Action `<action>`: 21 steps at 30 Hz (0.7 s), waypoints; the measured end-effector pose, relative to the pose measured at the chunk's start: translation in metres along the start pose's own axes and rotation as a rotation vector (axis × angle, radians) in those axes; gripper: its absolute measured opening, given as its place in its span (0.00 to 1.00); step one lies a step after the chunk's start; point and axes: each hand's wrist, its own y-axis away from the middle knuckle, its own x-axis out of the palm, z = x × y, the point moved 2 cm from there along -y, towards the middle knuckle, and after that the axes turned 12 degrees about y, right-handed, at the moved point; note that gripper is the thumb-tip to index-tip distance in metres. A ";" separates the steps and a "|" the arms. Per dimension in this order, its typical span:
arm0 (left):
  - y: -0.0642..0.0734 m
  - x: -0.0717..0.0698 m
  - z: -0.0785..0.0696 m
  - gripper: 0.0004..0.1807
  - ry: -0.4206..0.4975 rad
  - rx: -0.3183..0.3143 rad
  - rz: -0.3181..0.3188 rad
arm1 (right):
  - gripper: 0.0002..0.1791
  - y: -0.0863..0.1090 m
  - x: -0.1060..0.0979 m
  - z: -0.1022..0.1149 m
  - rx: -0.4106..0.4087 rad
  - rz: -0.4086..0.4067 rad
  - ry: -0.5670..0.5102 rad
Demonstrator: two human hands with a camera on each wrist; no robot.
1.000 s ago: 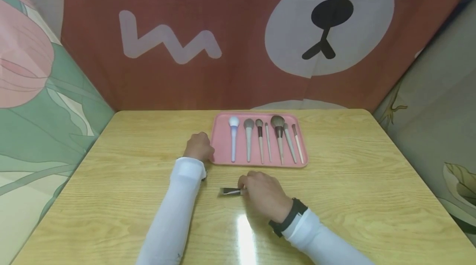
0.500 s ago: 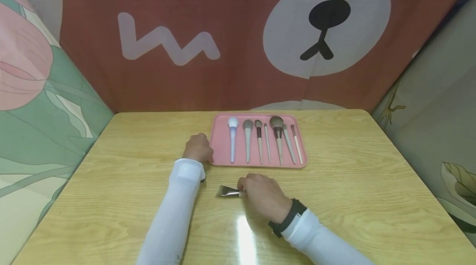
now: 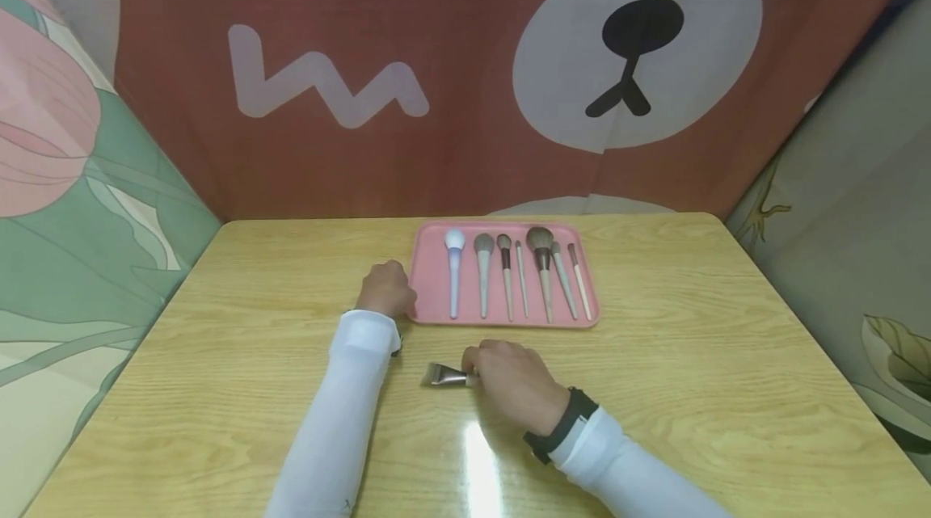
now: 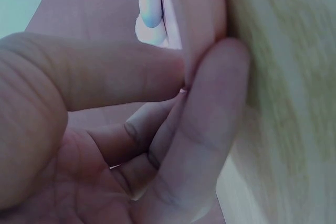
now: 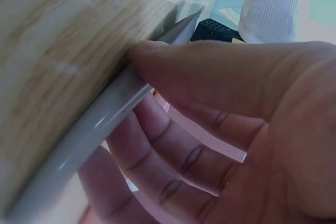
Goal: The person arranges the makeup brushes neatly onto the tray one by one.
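My left hand (image 3: 385, 289) pinches the left edge of a pink tray (image 3: 431, 271). In the left wrist view, thumb and forefinger meet on the tray's rim (image 4: 202, 14). In front of the tray, my right hand (image 3: 518, 385) holds a flat-headed makeup brush (image 3: 447, 375) between thumb and fingers. Its bristles point left and its metal collar shows. The pale handle (image 5: 89, 132) lies along the wooden tabletop in the right wrist view; the hand hides most of it from the head view.
Several makeup brushes lie side by side in the tray, among them a white-tipped lilac brush (image 3: 454, 271) and a large dark-headed brush (image 3: 541, 259). The wooden table (image 3: 691, 356) ends at a brown patterned cloth backdrop (image 3: 364, 170).
The brush in my right hand has rolled a little, so its flat head now shows broader side up. Both hands stay nearly in place.
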 end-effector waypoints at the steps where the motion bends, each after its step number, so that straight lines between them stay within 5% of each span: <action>1: 0.000 0.000 0.000 0.06 -0.001 0.002 -0.001 | 0.04 0.000 0.000 0.000 -0.002 0.000 0.001; 12: 0.000 -0.001 0.000 0.03 0.001 0.002 -0.006 | 0.05 -0.001 0.000 0.001 -0.006 -0.014 -0.002; 21: 0.001 -0.002 -0.001 0.04 0.012 0.004 0.005 | 0.10 -0.007 -0.002 -0.001 0.037 -0.106 -0.071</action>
